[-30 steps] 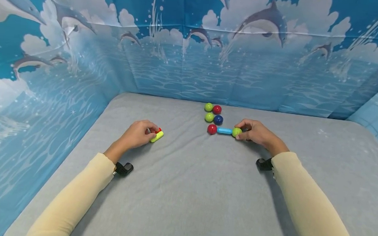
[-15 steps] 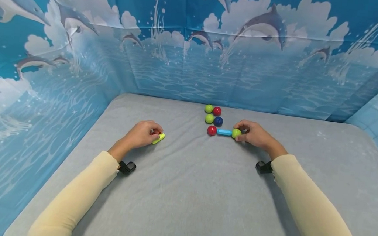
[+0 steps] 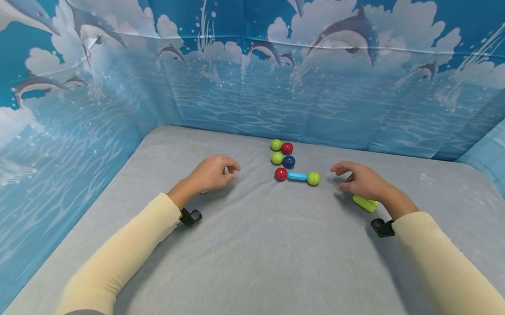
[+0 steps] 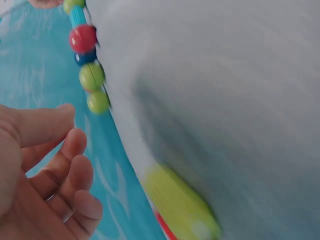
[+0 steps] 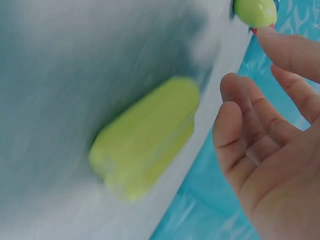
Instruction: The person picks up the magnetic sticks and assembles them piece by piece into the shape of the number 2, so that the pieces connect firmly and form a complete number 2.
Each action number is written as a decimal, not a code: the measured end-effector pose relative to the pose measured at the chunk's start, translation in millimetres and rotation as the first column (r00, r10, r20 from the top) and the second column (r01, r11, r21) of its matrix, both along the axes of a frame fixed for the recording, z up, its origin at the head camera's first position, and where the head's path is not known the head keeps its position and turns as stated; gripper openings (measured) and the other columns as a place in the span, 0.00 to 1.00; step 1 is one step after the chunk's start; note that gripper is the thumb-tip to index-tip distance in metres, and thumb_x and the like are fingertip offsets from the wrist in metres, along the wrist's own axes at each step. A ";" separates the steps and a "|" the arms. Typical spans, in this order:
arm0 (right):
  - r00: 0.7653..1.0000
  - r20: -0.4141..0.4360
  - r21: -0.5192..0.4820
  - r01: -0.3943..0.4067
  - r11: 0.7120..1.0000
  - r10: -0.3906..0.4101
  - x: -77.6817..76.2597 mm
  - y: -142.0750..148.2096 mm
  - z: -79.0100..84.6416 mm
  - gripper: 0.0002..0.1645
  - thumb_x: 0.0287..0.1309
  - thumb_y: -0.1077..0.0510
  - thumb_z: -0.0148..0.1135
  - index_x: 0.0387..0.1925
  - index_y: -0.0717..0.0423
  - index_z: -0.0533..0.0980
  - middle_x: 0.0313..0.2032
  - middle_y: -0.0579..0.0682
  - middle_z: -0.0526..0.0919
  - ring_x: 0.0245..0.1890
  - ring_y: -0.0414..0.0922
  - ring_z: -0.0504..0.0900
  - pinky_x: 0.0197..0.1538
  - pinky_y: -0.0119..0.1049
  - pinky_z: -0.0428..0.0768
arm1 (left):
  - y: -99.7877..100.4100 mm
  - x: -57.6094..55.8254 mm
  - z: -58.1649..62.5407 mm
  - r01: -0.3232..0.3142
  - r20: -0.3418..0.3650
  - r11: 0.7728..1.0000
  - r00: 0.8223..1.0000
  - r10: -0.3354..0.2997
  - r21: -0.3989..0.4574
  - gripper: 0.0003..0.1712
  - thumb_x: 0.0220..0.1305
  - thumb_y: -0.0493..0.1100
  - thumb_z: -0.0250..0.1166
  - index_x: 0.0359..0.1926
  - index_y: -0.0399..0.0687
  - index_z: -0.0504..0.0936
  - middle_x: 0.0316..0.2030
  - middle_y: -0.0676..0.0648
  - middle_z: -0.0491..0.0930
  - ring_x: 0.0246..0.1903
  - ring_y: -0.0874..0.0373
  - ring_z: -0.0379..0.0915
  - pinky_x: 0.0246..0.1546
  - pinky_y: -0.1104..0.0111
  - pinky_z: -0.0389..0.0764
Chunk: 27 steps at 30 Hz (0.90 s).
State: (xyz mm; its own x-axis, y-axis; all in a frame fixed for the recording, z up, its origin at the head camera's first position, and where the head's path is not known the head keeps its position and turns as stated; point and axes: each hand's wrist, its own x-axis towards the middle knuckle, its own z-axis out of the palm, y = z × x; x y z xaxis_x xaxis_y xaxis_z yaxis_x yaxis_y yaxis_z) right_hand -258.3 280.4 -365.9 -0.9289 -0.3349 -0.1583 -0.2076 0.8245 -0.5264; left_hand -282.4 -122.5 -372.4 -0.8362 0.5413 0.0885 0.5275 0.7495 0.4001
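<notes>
My left hand [image 3: 213, 172] hovers over the cloth with loosely bent fingers and nothing between them. Beneath it, mostly hidden in the head view, lies a yellow-green rod [image 4: 182, 202] with a red piece [image 4: 166, 225] beside it. My right hand [image 3: 362, 181] is also off the cloth, fingers relaxed and holding nothing. Yellow-green rods [image 3: 365, 203] lie side by side under that wrist. Between the hands, a light-blue rod [image 3: 297, 176] links a red ball [image 3: 281, 174] and a yellow-green ball [image 3: 313, 178] in a line.
Behind the line sit a yellow-green ball [image 3: 276, 158] beside a dark blue ball [image 3: 289, 161]. Farther back are another yellow-green ball [image 3: 276, 145] and a red ball [image 3: 287, 148]. Grey cloth [image 3: 262, 257] covers the table; a dolphin-print curtain [image 3: 257, 93] borders it.
My right hand has let go of the yellow-green ball and moved right. My left hand has released the yellow-green and red pieces and moved rightward. The ball-and-rod line stays in place.
</notes>
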 end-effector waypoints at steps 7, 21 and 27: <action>0.996 -0.070 0.091 -0.042 0.995 0.049 25.7 25.0 4.1 0.24 0.62 0.62 0.63 0.59 0.64 0.74 0.53 0.65 0.80 0.47 0.56 0.82 0.48 0.53 0.81 | 72.4 -7.2 3.0 0.065 -0.034 0.997 0.997 -0.066 -0.030 0.15 0.67 0.40 0.64 0.54 0.48 0.85 0.48 0.48 0.84 0.50 0.53 0.78 0.54 0.58 0.79; 0.943 -0.328 0.322 0.057 0.945 0.055 85.9 33.1 -18.0 0.19 0.52 0.64 0.72 0.48 0.62 0.81 0.43 0.60 0.81 0.41 0.56 0.83 0.44 0.55 0.82 | 146.7 -17.1 -16.9 0.151 -0.061 0.961 0.984 -0.169 -0.230 0.21 0.70 0.49 0.61 0.61 0.55 0.79 0.59 0.52 0.80 0.56 0.55 0.75 0.56 0.61 0.77; 0.920 -0.390 0.271 0.087 0.959 0.027 90.9 28.6 -21.1 0.16 0.52 0.66 0.71 0.45 0.61 0.81 0.38 0.56 0.82 0.37 0.51 0.81 0.40 0.50 0.81 | 151.1 -23.6 -21.1 0.163 0.005 0.978 0.986 -0.164 -0.131 0.14 0.67 0.45 0.64 0.53 0.55 0.84 0.50 0.53 0.83 0.47 0.58 0.76 0.50 0.65 0.78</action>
State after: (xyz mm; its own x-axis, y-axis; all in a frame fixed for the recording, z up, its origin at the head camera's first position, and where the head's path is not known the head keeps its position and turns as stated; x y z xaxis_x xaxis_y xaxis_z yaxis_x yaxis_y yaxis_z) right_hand -167.4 309.0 -387.0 -0.9443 -0.3015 0.1320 -0.3204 0.9339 -0.1586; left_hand -306.0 28.5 -393.4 -0.7350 0.6779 0.0129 0.6494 0.6983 0.3012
